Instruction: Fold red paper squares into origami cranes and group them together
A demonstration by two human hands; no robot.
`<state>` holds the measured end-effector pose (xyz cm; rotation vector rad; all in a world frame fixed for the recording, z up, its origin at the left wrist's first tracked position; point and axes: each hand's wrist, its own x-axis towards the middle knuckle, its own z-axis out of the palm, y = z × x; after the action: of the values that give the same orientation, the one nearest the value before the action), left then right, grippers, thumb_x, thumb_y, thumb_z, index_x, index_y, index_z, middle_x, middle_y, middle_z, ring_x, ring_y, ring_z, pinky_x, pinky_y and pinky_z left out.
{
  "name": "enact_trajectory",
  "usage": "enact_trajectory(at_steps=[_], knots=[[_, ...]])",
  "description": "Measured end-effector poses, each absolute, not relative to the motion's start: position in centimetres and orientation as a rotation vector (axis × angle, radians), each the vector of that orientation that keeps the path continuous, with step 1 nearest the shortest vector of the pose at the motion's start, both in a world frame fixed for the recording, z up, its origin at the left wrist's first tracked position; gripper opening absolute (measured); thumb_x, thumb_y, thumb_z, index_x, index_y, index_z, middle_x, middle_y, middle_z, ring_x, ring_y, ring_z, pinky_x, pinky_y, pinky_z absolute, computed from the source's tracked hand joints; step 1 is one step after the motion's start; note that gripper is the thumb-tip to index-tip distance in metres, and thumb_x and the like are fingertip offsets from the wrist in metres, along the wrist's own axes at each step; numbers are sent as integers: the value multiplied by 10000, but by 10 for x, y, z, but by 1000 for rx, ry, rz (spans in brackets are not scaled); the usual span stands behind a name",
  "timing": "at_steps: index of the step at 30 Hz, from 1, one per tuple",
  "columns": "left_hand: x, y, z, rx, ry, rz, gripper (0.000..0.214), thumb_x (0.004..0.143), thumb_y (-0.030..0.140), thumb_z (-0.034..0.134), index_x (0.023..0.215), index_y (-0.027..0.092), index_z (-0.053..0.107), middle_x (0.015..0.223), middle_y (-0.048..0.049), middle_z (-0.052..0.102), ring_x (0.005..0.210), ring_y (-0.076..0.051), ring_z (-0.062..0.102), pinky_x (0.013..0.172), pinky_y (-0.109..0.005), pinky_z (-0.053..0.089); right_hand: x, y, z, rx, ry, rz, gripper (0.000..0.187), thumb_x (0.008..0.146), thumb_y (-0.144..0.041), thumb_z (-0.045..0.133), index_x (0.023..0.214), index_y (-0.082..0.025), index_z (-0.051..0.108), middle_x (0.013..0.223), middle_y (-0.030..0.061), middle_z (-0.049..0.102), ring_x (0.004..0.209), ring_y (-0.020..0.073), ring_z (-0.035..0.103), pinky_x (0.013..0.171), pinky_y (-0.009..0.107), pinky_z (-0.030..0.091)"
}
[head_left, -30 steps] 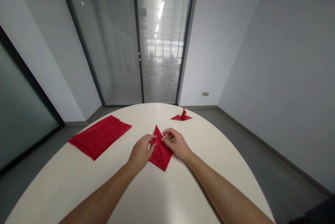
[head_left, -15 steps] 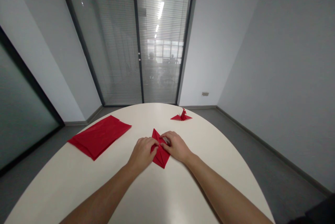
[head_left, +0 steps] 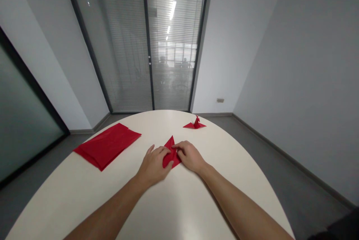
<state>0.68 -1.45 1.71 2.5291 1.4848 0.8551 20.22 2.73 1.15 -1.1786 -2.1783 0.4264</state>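
Observation:
A partly folded red paper piece [head_left: 171,154] lies on the white round table [head_left: 174,202] between my hands. Its pointed tip sticks out toward the far side. My left hand [head_left: 153,165] lies on its left part with fingers stretched and the thumb pressing its near edge. My right hand [head_left: 189,156] covers its right part, fingers curled and pinching the fold near the top. Most of the piece is hidden under both hands.
A stack of flat red paper sheets [head_left: 108,144] lies at the left of the table. A finished red paper crane [head_left: 195,123] stands near the far edge. Glass doors with blinds and grey walls are beyond the table.
The red piece has been folded smaller: its near point no longer sticks out toward me. Both hands have closed in over it, the left fingers now spread flat.

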Motion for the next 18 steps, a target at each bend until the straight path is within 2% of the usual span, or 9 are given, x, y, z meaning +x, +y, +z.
enact_trajectory(at_steps=[3,7,12,15,18], knots=[[5,-10,10,2555,1465,871,279,835,230,648,1110,217,690,1209,-83,698,1134,-283,627,1097,-544,380,202,28,11,-1181,-2176,400,402,848,-82,494,1128,-211,751,1071,63,750,1023,232,626,962,368,454],[3,-5,2,2560,1484,910,239,855,215,623,1071,219,725,1190,-85,709,1091,-288,640,985,-480,485,201,26,11,-1167,-2167,387,392,855,-85,502,1127,-228,746,1035,53,749,982,225,626,914,354,461],[2,-2,1,2554,1547,931,268,860,135,570,1074,211,713,1168,-85,723,1087,-281,654,1026,-495,460,203,23,14,-1139,-2196,383,365,806,-121,588,1127,-222,729,912,38,736,863,214,611,822,334,466],[1,-2,2,2531,1572,942,316,848,74,530,1092,198,686,1153,-88,720,1093,-268,654,1018,-476,467,205,22,15,-1059,-2273,376,372,744,-144,675,1103,-220,735,955,42,732,896,222,608,862,347,459],[2,-3,1,2511,1601,934,276,853,111,551,1088,189,672,1165,-102,704,1070,-279,658,966,-465,494,206,23,15,-1019,-2304,360,319,754,-146,686,1057,-222,747,979,50,728,932,223,608,887,353,452]])
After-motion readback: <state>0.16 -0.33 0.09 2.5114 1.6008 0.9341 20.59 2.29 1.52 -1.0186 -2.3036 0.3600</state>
